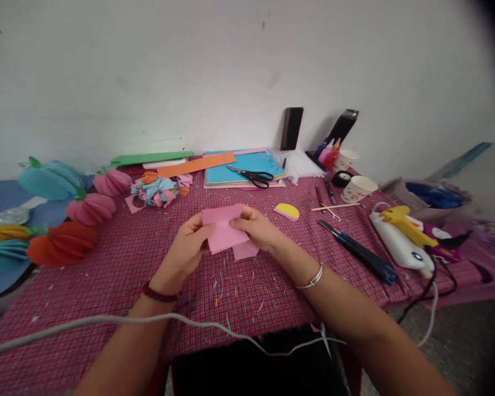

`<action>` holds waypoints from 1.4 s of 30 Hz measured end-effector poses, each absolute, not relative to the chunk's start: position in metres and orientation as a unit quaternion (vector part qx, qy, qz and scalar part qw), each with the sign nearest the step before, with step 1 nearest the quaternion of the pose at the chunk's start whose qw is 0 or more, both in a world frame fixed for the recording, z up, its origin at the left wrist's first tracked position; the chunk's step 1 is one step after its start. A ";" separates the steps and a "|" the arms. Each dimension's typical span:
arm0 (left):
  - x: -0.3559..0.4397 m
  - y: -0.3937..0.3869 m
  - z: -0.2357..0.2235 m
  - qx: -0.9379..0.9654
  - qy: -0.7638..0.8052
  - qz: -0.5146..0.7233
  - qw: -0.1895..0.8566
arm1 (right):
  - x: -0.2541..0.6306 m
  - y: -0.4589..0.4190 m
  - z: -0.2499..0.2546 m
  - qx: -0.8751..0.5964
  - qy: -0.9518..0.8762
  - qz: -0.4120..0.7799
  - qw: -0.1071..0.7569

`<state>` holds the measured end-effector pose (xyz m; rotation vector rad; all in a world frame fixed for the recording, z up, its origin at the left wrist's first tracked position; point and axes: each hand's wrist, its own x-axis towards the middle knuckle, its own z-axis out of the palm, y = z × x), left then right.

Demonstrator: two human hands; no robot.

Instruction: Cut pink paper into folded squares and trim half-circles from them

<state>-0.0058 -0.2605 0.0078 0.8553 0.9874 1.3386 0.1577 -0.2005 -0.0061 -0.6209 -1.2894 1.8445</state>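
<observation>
Both my hands hold a folded piece of pink paper (223,231) just above the red checked tablecloth (119,264). My left hand (187,247) pinches the paper's left edge, fingers closed on it. My right hand (256,225) grips the right side, thumb pressed on top. A second pink flap hangs out below the sheet. A yellow and pink half-circle of paper (287,211) lies just right of my right hand.
Paper pumpkins (61,245) in orange, pink and teal sit at the left. Black scissors (253,176) lie on stacked coloured sheets at the back. A yellow glue gun (408,226), blue-handled scissors (361,253), paper cups (358,188) and pens are at the right. A white cord (107,320) crosses in front.
</observation>
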 end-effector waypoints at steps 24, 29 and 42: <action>0.014 -0.253 -0.008 0.215 0.407 0.599 0.655 | 0.151 -0.201 -0.007 -0.394 -0.570 0.537 0.482; 0.011 -0.251 -0.005 0.209 0.364 0.641 0.643 | 0.156 -0.207 0.000 -0.344 -0.551 0.590 0.479; -0.019 -0.245 0.010 0.402 0.386 0.701 0.445 | 0.166 -0.197 0.013 -0.370 -0.682 0.418 0.473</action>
